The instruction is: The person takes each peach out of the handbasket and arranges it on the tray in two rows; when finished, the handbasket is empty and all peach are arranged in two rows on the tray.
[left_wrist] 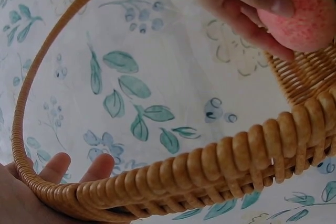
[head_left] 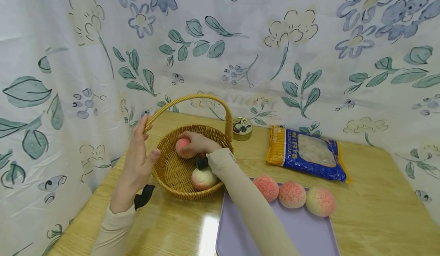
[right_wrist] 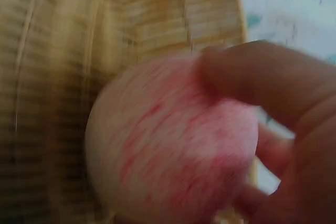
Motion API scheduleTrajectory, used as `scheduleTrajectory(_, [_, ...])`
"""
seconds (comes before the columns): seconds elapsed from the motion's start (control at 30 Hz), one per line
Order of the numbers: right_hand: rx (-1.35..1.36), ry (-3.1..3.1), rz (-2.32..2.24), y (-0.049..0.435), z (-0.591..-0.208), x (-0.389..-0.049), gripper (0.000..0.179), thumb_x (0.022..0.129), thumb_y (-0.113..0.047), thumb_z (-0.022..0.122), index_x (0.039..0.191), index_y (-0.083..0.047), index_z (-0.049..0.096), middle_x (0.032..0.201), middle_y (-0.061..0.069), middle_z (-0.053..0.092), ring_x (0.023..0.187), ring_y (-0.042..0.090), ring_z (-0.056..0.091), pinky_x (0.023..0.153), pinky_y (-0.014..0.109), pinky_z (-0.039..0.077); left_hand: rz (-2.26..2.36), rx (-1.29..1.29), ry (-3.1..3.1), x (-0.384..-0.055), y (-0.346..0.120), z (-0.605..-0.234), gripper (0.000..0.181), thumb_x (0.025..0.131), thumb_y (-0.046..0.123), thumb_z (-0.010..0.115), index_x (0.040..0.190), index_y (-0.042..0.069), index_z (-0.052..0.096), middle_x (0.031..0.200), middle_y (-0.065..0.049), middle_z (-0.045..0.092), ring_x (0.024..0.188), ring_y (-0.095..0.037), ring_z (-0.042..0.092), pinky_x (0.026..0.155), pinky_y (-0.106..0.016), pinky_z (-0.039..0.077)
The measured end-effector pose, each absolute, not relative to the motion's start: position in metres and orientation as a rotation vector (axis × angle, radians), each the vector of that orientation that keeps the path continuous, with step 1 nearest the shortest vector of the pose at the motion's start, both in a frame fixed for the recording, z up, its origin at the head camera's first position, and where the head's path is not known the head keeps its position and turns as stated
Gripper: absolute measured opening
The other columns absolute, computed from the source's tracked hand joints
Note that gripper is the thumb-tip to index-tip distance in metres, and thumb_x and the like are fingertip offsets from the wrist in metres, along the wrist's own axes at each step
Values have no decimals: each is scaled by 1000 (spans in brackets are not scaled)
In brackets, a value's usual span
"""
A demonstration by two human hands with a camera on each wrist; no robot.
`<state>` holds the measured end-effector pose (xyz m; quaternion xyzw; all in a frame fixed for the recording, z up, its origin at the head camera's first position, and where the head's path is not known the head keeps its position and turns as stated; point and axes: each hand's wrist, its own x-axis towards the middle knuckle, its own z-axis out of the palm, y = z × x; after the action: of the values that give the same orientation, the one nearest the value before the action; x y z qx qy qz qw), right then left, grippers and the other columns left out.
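Observation:
A wicker basket (head_left: 192,195) with a tall arched handle (head_left: 203,95) stands on the table. My right hand (head_left: 201,143) reaches inside and grips a pink peach (head_left: 185,148) between thumb and fingers. The right wrist view shows this peach (right_wrist: 168,140) blurred, with red streaks on pale skin. Another peach (head_left: 203,179), pale and pink, lies in the basket under my right wrist. At the basket's left side, my left hand (head_left: 135,164) rests against the handle's base, its fingers extended and the thumb apart. Left fingertips (left_wrist: 97,167) show behind the handle in the left wrist view.
A lilac tray (head_left: 306,237) lies right of the basket, partly under my right forearm. Three peaches (head_left: 292,194) sit in a row along its far edge. Behind are a round tin (head_left: 242,129) and a blue-yellow orecchiette bag (head_left: 307,153). A floral curtain (head_left: 247,57) hangs at the back.

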<state>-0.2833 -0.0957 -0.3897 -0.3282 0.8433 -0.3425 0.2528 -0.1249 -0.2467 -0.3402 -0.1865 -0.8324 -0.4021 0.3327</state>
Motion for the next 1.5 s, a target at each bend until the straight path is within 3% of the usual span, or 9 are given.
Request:
scheduleTrajectory(0.17, [-941,2246,-907,-105,-394,-275,55,90,-19,67,142,-15,48,133,8,55,107,16,56,83,25,48,-1056,-501,-2168,-125,-243,-341,85,95,66,34,155,9,14,154,-21,24,131,-45,36,101,-58,31])
scheduleTrajectory(0.3, [-860,2186,-998,-98,-395,-271,51,91,-24,67,139,-17,51,126,7,58,87,11,54,71,25,47,-1069,-516,-2172,-126,-240,-343,85,95,66,33,155,9,13,154,-21,23,132,-45,36,101,-57,30])
scheduleTrajectory(0.43, [-866,2120,-1129,-86,-389,-272,47,95,-28,62,139,-20,51,128,6,58,83,5,51,68,24,45,-1075,-526,-2168,-128,-238,-342,86,95,66,33,154,7,14,154,-21,23,131,-46,35,99,-60,29])
scheduleTrajectory(0.63, [-873,1980,-1300,-55,-371,-271,48,99,-24,52,146,-20,43,140,8,50,103,17,57,76,35,53,-1085,-527,-2182,-131,-239,-341,87,94,68,33,155,9,12,154,-23,21,131,-48,33,101,-59,28])
scheduleTrajectory(0.73, [-848,1883,-1390,-37,-364,-269,50,100,-20,50,149,-18,38,144,10,45,111,18,57,81,34,54,-1080,-516,-2184,-130,-240,-340,86,95,67,33,155,10,13,154,-23,21,131,-49,33,101,-58,28])
scheduleTrajectory(0.9, [-797,1752,-1554,-6,-356,-258,50,101,-14,46,150,-17,36,147,13,41,109,16,57,82,30,52,-1076,-505,-2187,-129,-242,-340,86,95,66,35,155,9,12,155,-22,21,132,-50,34,102,-61,29])
scheduleTrajectory(1.07, [-733,1604,-1707,30,-351,-237,53,100,-11,43,152,-9,29,150,18,36,116,17,55,90,34,51,-1094,-503,-2185,-128,-243,-341,85,95,65,37,155,9,11,156,-21,19,132,-52,33,101,-67,28])
scheduleTrajectory(1.3, [-760,1528,-1776,84,-366,-196,55,97,-24,53,149,-16,36,139,1,48,117,15,56,95,36,49,-1109,-495,-2183,-128,-244,-340,88,94,66,38,155,8,11,157,-21,19,132,-53,32,100,-71,27])
scheduleTrajectory(1.5, [-702,1445,-1786,108,-387,-161,55,97,-16,47,149,-7,32,147,5,41,122,15,52,97,30,48,-1119,-495,-2167,-126,-245,-341,86,96,64,39,155,7,11,155,-23,20,131,-53,32,100,-70,27])
